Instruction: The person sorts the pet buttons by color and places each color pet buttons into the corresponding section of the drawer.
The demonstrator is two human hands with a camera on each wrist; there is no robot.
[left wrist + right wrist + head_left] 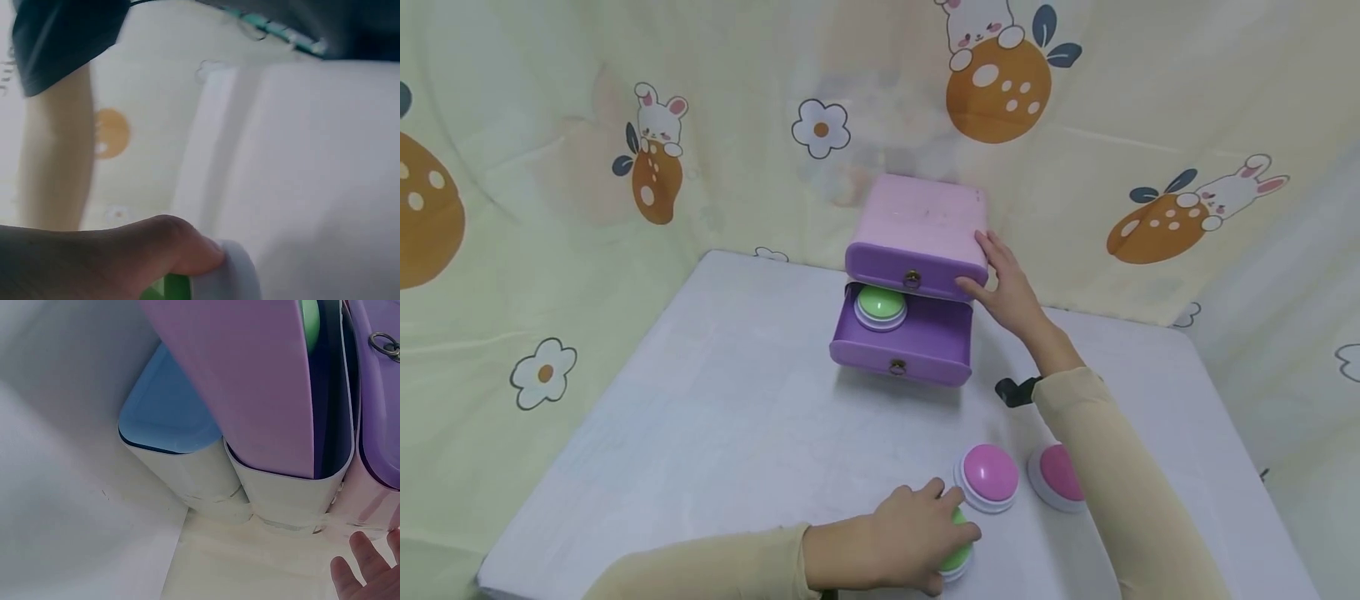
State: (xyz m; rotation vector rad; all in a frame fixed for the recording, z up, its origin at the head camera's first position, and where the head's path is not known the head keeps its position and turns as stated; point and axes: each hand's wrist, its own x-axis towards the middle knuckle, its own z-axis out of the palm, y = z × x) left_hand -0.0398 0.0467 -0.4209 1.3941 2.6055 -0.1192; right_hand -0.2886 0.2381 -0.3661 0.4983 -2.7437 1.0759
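My left hand point(898, 537) grips a green push button point(958, 550) with a white base at the table's near side. In the left wrist view the thumb presses on the button's white rim point(234, 269). My right hand point(1011, 287), fingers spread, rests on the right side of a small drawer unit point(925, 212) with a pink top. Its middle purple drawer point(936, 329) is pulled out and holds another green button point(881, 305) on the left. Above it, the top drawer point(880, 265) is closed. The right wrist view also shows a closed blue drawer point(169, 406) at the bottom.
Two pink push buttons lie on the white table point(737, 400): one pink button point(991, 473) just beyond my left hand, the other pink button point(1062, 473) partly behind my right sleeve point(1112, 467). A patterned curtain point(737, 167) hangs behind the drawer unit.
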